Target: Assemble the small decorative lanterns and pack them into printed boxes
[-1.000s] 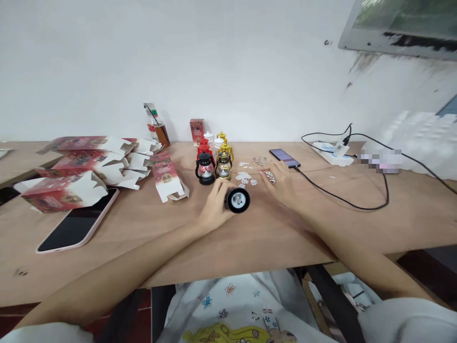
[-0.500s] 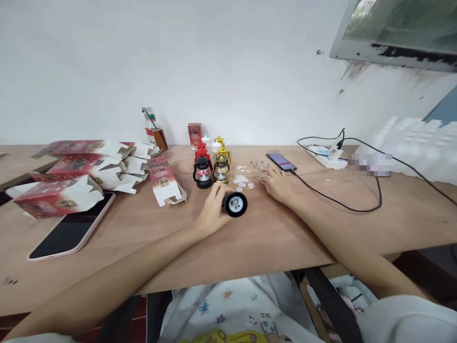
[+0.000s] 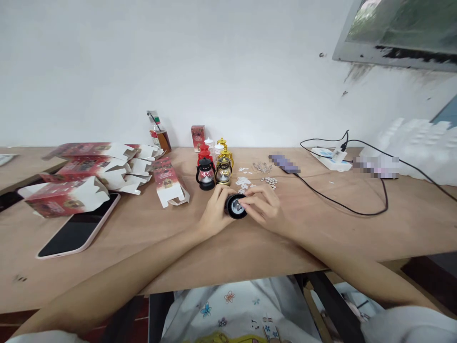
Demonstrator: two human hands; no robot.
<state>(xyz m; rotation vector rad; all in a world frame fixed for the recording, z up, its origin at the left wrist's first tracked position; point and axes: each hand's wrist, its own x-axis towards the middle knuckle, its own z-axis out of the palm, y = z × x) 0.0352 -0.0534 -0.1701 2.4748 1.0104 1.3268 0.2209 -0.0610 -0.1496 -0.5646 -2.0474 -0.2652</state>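
My left hand (image 3: 214,211) is wrapped round a small black lantern (image 3: 230,215), whose open round base faces me. Inside the base a pale disc with a metal part shows. My right hand (image 3: 264,208) has its fingertips pinched at this opening; whatever sits between them is too small to make out. Just beyond my hands lie white plastic pieces (image 3: 244,182), a group of small round button cells (image 3: 269,181) and a heap of small metal parts (image 3: 262,167). Several little lanterns, including a black lantern (image 3: 206,175) and a bronze-coloured lantern (image 3: 223,172), stand upright behind my left hand.
Red and white cardboard boxes (image 3: 67,194) pile up at the left, partly over a phone (image 3: 76,233). One open box (image 3: 170,183) lies nearer. A bottle (image 3: 159,136) stands by the wall. At the right are another phone (image 3: 284,164), a black cable (image 3: 339,209) and a power strip (image 3: 330,159).
My right hand has moved left from the button cells to the lantern's open base. My left hand keeps holding the lantern. The view has shifted slightly.
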